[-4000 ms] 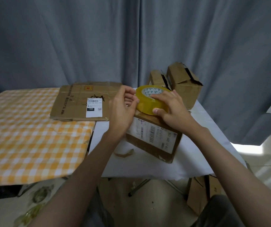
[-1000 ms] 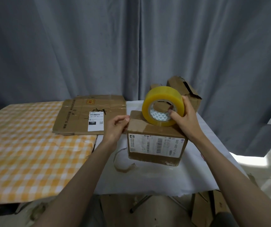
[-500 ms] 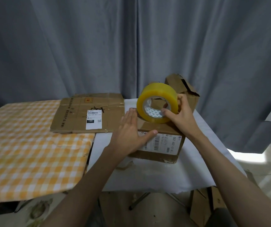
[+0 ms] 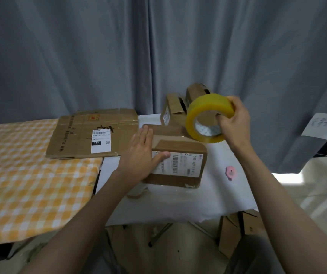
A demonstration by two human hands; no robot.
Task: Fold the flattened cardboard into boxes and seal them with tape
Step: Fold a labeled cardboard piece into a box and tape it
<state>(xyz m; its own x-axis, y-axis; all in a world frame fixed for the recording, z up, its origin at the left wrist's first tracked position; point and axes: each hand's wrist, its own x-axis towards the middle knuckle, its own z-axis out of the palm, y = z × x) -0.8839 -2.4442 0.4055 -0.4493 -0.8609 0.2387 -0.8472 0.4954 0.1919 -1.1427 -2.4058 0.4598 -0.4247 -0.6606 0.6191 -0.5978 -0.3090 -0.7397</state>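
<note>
A folded cardboard box (image 4: pixel 180 155) with a white barcode label stands on the white table (image 4: pixel 178 202). My left hand (image 4: pixel 142 153) lies flat on the box's left end, fingers straight, thumb on the label. My right hand (image 4: pixel 233 120) grips a yellow tape roll (image 4: pixel 208 117) in the air, above and to the right of the box, with fingers through its core. A flattened cardboard sheet (image 4: pixel 93 133) with a shipping label lies to the left, partly on the orange checked cloth (image 4: pixel 30 175).
Two folded boxes (image 4: pixel 175 109) stand at the back of the white table by the grey curtain (image 4: pixel 158 46). A small pink object (image 4: pixel 231 173) lies right of the box. A strip of torn tape (image 4: pixel 139 192) lies in front. More cardboard boxes (image 4: pixel 237 232) stand on the floor.
My right hand has lifted the tape roll off the box top and moved it up and right. My left hand went from the box's corner to pressing flat on its left end.
</note>
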